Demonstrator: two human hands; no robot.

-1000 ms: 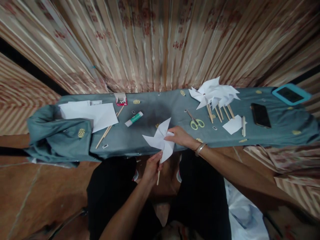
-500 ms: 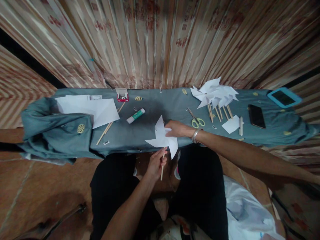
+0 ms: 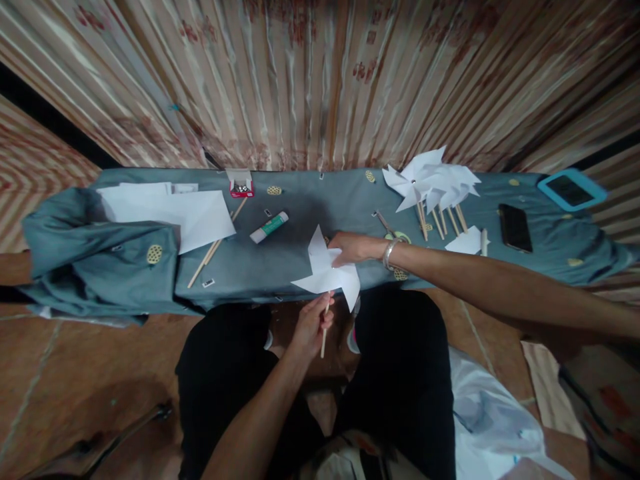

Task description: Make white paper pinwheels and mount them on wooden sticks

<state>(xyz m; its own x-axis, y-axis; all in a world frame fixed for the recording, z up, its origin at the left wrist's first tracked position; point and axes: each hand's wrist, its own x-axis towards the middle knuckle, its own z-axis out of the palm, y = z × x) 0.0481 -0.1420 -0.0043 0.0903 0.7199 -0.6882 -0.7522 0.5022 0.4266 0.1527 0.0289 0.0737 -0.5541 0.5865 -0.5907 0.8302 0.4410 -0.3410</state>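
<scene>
The white paper pinwheel [image 3: 327,277], blades spread, tops a pale stick [image 3: 324,341] by the table [image 3: 260,292] edge

A home, seemingly — curtains [image 3: 295,87], patterned tablecloth [image 3: 240,267].

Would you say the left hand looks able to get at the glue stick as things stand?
Probably yes, but not without letting go: the left hand grips the pinwheel stick. The glue stick lies uncovered on the cloth, ahead and to the left, with only a paper blade near the way.

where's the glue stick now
In the head view, the glue stick lies on the cloth left of centre, between the wooden sticks and the held pinwheel.
</scene>
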